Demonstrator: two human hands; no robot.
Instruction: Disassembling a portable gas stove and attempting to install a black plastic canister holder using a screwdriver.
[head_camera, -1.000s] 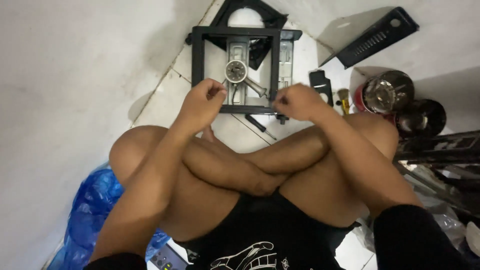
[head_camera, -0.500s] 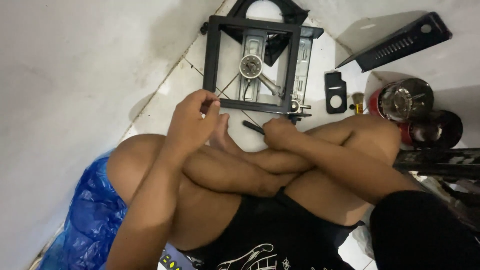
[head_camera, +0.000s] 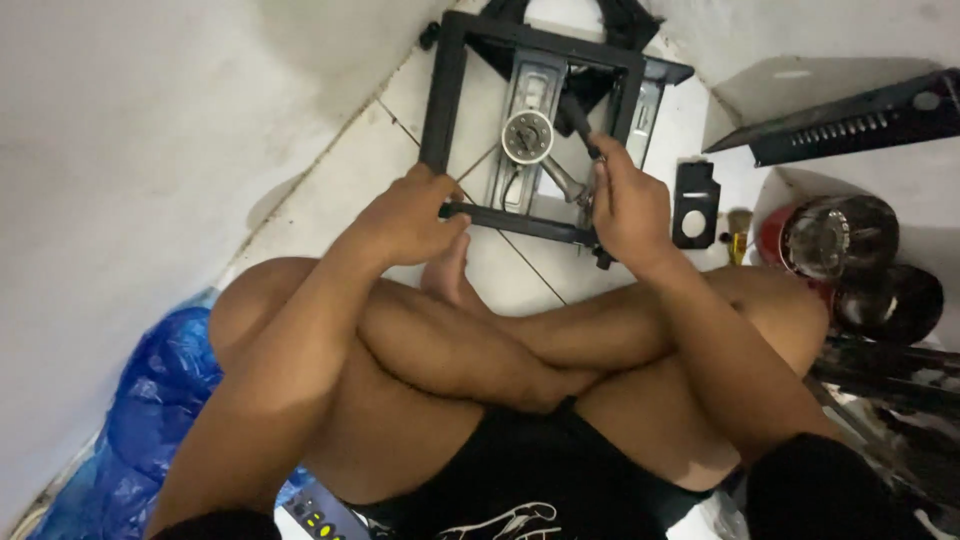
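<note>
A: Where's the stove frame (head_camera: 470, 120) lying?

B: It's sitting flat on the white tiled floor (head_camera: 350, 170), just beyond the person's crossed legs, close to the wall edge on the left. Black square metal frame, with a round silvery burner part (head_camera: 527, 137) in the middle on a grey sheet-metal channel.

A: Left hand (head_camera: 405, 215)?

B: It's curling over the near bar (head_camera: 500, 218) of the frame, fingers closing round it, thumb toward the foot. Looks like it's bracing the frame.

A: Right hand (head_camera: 625, 205)?

B: It's gripping a dark tool handle (head_camera: 578, 118), fingers wrapped tight. I'm taking it for a screwdriver, but the tip is hidden.

A: Which way is the handle running?

B: Its long axis is slanting from the hand up and left toward the burner part, which is lying just up-left of the knuckles. So the right hand is the nearer one to the burner; the left is staying down at the frame's near-left side.

A: Anything else around?

B: To the right of the frame, a small black plate with a round hole (head_camera: 694, 205) is lying on the tiles. Farther right, a shiny metal pot (head_camera: 835, 240) and a dark round one (head_camera: 900, 300). A long black vented panel (head_camera: 850, 125) is near the far right edge. Crumpled blue plastic (head_camera: 150, 400) is lying by the left knee.
</note>
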